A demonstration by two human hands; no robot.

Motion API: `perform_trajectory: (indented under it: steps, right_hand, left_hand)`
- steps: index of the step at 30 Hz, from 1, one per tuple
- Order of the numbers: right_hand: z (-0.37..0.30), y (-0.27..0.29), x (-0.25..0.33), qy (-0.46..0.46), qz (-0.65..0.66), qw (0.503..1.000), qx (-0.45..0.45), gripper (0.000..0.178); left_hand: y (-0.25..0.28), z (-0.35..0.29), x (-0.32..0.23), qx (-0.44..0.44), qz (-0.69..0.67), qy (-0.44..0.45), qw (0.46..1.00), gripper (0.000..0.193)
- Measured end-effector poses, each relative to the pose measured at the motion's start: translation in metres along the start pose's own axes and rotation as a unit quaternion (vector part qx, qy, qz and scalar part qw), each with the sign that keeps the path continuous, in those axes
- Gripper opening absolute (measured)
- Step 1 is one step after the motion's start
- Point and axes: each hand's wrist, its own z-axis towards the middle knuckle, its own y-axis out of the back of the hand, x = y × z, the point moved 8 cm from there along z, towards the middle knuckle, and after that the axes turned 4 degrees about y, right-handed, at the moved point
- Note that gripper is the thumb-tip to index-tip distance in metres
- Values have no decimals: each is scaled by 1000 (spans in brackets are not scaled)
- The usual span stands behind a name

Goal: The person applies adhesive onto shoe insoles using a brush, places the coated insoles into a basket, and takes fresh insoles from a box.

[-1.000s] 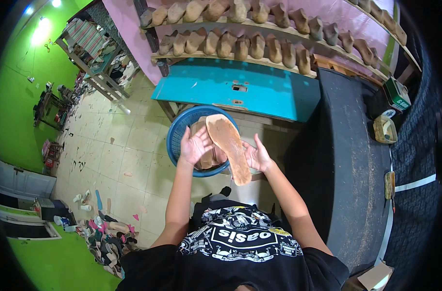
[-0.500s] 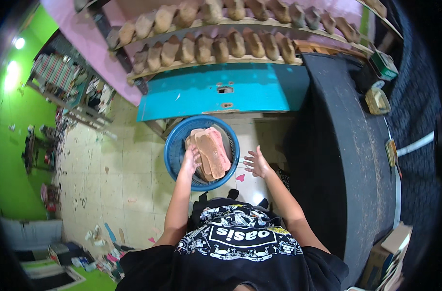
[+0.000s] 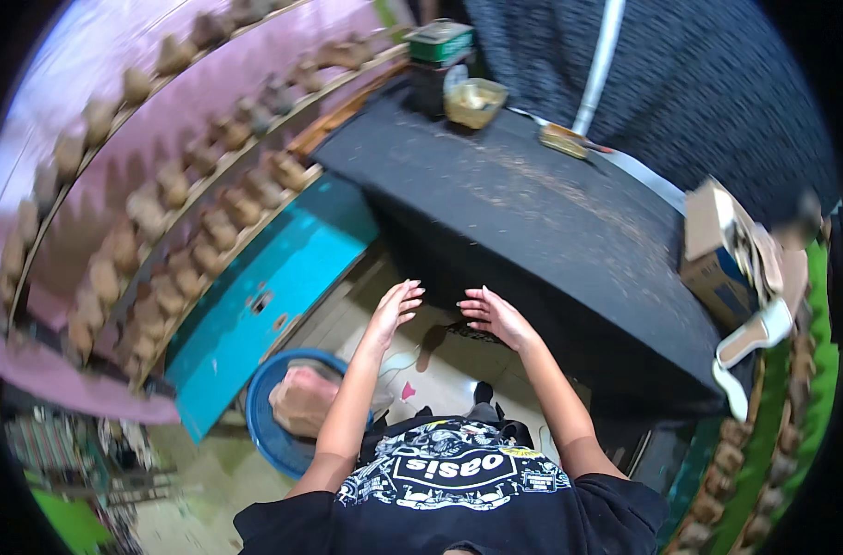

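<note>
My left hand (image 3: 396, 313) and my right hand (image 3: 497, 317) are both raised in front of me, palms turned toward each other. Their fingers are stretched out and nothing lies between them. Behind the fingertips hangs the dark front of a black-covered table (image 3: 542, 222). To the left of my left forearm stands a round blue plastic basket (image 3: 260, 427) on the floor. In it lie stacked tan and pink sole-shaped pieces (image 3: 301, 400), partly blurred; my left arm covers the basket's right side.
Shelves with rows of shoe lasts (image 3: 172, 185) rise at the left above a turquoise board (image 3: 264, 301). Along the table's far edge are a green box (image 3: 440, 43), a small yellowish basket (image 3: 475, 104) and a brush (image 3: 563, 141). A cardboard box (image 3: 708, 250) and white-edged shoe part (image 3: 755, 335) sit at the right.
The view has swung right, toward the black table. My left hand has left the sole pieces in the basket. Both hands are closer together, and the basket now appears at lower left.
</note>
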Motion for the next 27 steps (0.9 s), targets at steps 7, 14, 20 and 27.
perform_trajectory:
  steps: [7,14,20,27]
  right_hand:
    - [-109,110,102,170,-19,970,-170,37]
    - [-245,223,154,271,-47,885,-377,39]
    - [-348,289,185,315,-73,788,-523,30]
    - [-415,361,245,363,-116,698,-607,29]
  left_hand:
    - [-185,46,-45,203,64,-49,976,34]
    - [-365,53,-47,355,141,-56,923,36]
    - [-489,29,-33,441,192,-100,871,42]
    - [-580,13,-51,490,161,-127,847,43]
